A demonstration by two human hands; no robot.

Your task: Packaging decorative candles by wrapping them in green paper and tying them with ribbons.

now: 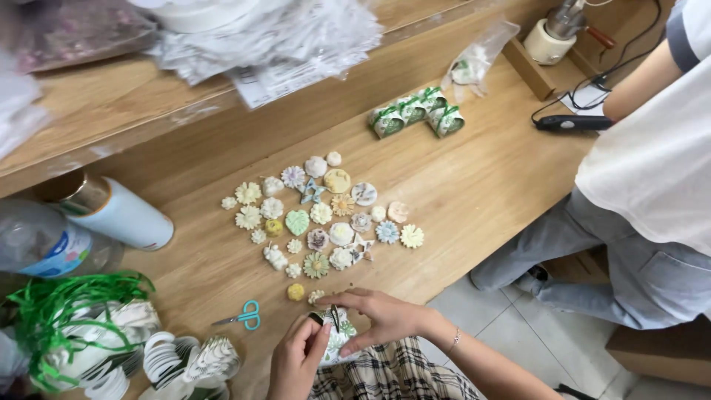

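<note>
Wooden table (481, 185) | about thirty moulded flower pieces (326, 218) spread centrally | four green-ribboned boxes (418, 111) rowed at the far side | one small patterned box (338, 342) at the near edge, axis indiscernible, pinched by left hand (296, 359) and right hand (378, 315) | one teal scissors (241, 316), blades leftward

The small patterned box (337, 342) is mostly hidden under the left hand (296, 363) and right hand (378, 317). Far left of it, the plastic bottle (41, 244) is blurred and cut off.

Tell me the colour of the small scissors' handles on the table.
Teal-blue handles on the small scissors, lying left of the person's hands; seen in the head view.
</note>
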